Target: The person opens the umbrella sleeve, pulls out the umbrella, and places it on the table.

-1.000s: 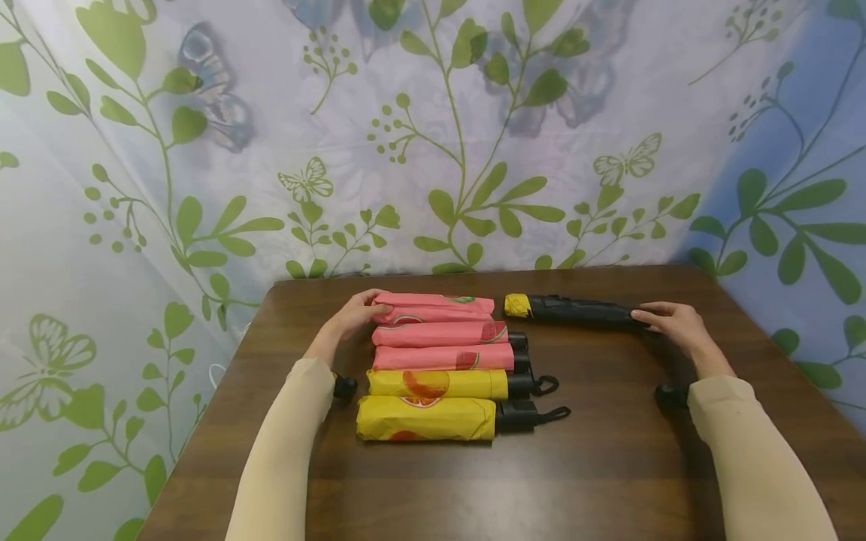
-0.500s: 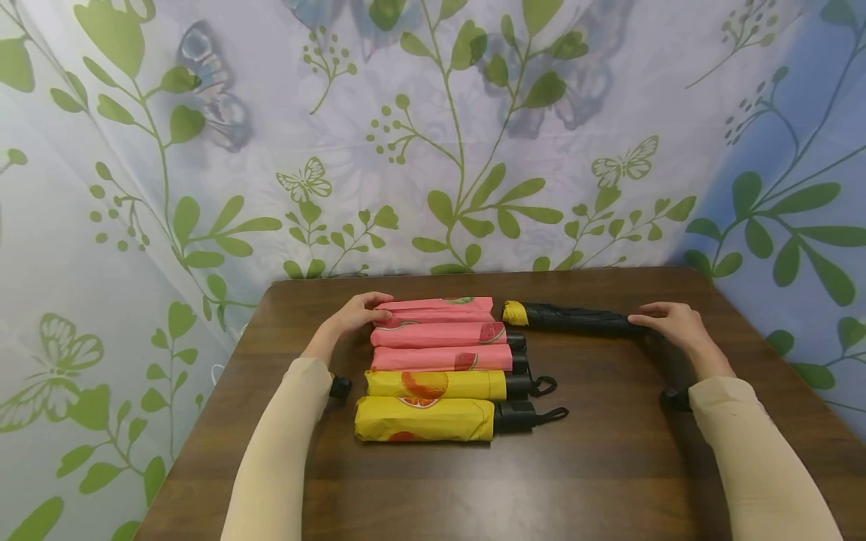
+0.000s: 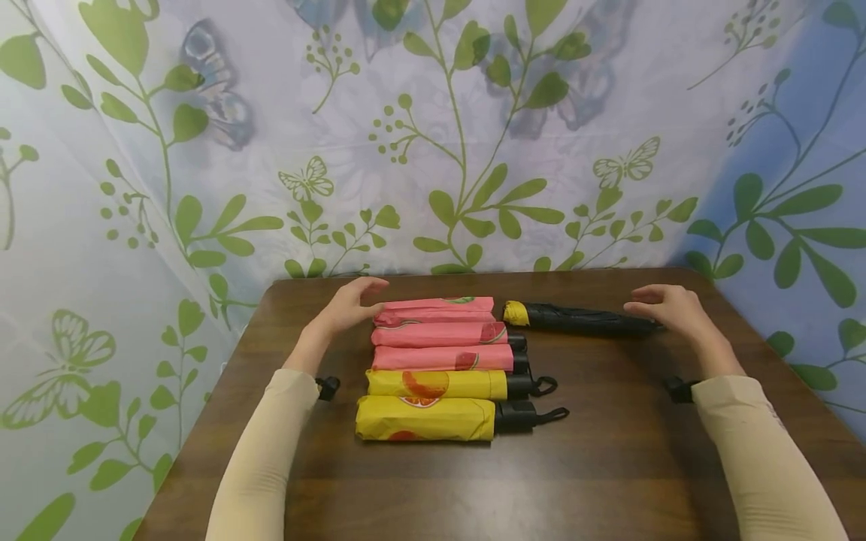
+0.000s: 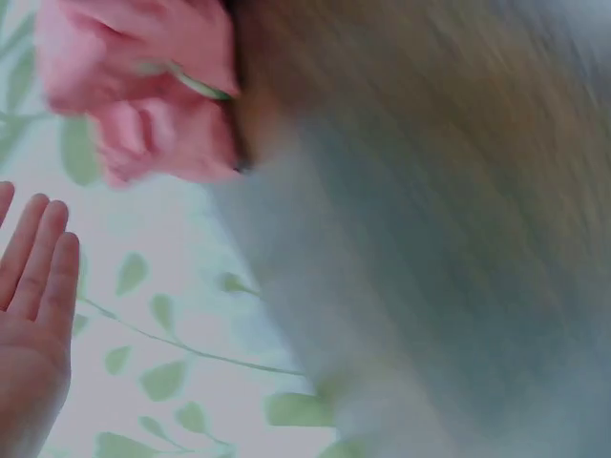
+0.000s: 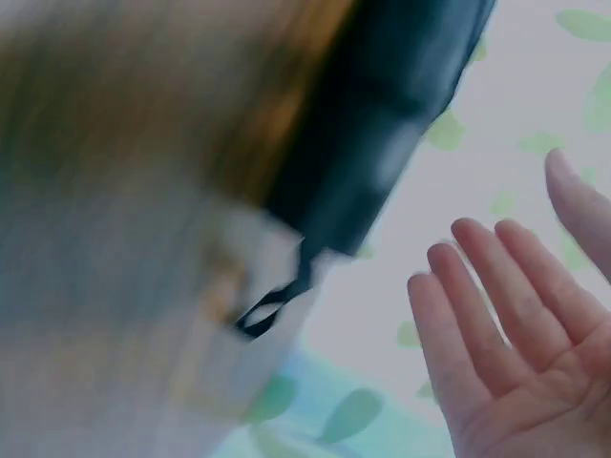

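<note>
Holding left hand (image 3: 343, 306) and right hand (image 3: 678, 309), fingers (image 5: 506, 291) apart and empty, near pink umbrellas (image 3: 433, 334) and a black umbrella (image 3: 578, 318) (perhaps separated by colour).

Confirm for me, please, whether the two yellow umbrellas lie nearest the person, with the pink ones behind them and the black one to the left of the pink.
Not quite: the black umbrella lies to the right of the pink umbrellas, as the head view shows. The two yellow umbrellas do lie nearest, with the pink ones behind them.
</note>
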The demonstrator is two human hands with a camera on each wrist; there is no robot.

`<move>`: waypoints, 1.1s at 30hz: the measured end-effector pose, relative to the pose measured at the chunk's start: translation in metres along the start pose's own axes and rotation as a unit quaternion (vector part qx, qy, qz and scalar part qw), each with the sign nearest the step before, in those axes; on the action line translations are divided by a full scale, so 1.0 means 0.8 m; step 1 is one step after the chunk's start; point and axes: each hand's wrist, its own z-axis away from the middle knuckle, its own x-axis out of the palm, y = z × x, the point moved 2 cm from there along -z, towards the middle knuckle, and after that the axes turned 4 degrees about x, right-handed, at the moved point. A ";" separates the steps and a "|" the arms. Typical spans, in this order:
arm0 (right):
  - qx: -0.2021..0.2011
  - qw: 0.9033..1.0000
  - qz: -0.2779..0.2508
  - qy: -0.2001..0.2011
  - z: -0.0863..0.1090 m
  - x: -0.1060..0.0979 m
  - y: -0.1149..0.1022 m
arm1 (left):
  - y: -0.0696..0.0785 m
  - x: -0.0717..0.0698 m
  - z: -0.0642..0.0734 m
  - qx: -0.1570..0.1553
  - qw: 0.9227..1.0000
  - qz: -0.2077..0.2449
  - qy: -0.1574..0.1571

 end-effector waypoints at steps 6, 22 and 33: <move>-0.050 0.996 -0.068 -0.017 -0.010 0.023 -0.056 | 0.024 0.015 0.007 0.007 0.995 0.051 -0.080; -0.098 0.949 -0.269 -0.134 -0.018 0.120 -0.126 | -0.016 0.035 0.029 0.013 0.968 0.198 -0.154; -0.091 0.954 -0.235 -0.165 -0.024 0.162 -0.127 | -0.024 0.039 0.030 -0.032 0.977 0.135 -0.160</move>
